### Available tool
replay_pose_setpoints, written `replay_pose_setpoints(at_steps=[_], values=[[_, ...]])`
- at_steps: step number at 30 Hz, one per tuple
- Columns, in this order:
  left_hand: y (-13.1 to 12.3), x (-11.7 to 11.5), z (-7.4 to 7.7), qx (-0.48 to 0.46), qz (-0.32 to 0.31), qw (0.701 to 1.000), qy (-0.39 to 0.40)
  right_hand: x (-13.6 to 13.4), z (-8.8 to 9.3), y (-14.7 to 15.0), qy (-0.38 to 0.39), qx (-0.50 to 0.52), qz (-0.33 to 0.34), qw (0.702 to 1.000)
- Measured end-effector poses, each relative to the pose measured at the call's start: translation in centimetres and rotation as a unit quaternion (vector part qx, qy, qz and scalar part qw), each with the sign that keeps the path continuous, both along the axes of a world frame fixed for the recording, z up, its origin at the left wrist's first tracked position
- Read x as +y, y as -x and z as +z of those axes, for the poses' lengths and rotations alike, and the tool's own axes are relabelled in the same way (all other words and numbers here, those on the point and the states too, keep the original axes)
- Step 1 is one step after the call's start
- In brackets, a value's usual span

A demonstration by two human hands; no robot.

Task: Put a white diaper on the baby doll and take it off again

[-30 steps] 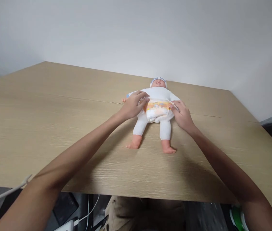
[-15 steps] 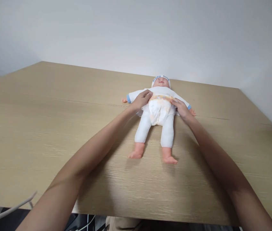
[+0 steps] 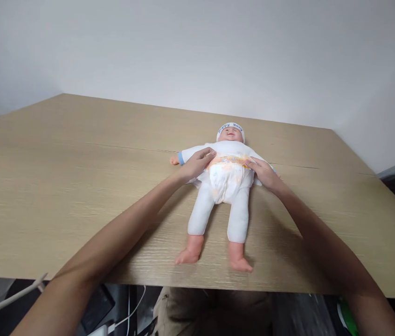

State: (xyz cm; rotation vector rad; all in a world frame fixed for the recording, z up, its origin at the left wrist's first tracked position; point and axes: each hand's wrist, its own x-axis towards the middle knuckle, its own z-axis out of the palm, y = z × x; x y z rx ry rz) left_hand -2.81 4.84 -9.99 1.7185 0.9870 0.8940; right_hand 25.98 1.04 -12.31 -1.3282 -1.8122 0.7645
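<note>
A baby doll (image 3: 238, 217) lies face up on the table, its feet toward me. It wears white clothing with blue cuffs and a white headband with blue lettering. Around its waist and hips is a white diaper (image 3: 225, 183) with an orange patterned waistband. My left hand (image 3: 199, 164) is closed at the waistband's left side, fingertips pressed on it. At the right side of the same band my right hand (image 3: 263, 171) is also closed, its fingers hidden in part. White diaper edges stick out beside both wrists.
The wooden table (image 3: 78, 200) has a seam across it and backs onto a pale wall (image 3: 190, 51). A white cable (image 3: 11, 298) pokes up at the front left edge. Below the edge are my legs (image 3: 214, 312) and a green object (image 3: 347, 317).
The doll has slid toward me, so its feet are now closer to the table's front edge. Both hands stay at the diaper's waistband. My view has tipped down slightly.
</note>
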Motion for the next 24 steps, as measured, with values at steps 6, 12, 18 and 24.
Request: replay_pose_setpoints(at_steps=[6,12,18,24], values=[[0.0,0.0,0.4,0.008,0.001,1.000,-0.010,-0.1,0.5,-1.2,-0.073,-0.082,-0.133,0.985],[0.1,0.0,0.6,0.011,-0.007,1.000,0.006,-2.5,2.8,0.8,-0.241,-0.111,-0.138,0.954],[0.9,0.3,1.2,0.029,-0.014,0.999,0.014,-4.4,2.7,3.8,-0.210,-0.160,0.124,0.957],[3.3,1.7,1.5,-0.019,-0.103,0.984,0.146,-3.9,1.1,3.7,-0.186,-0.168,0.142,0.958]])
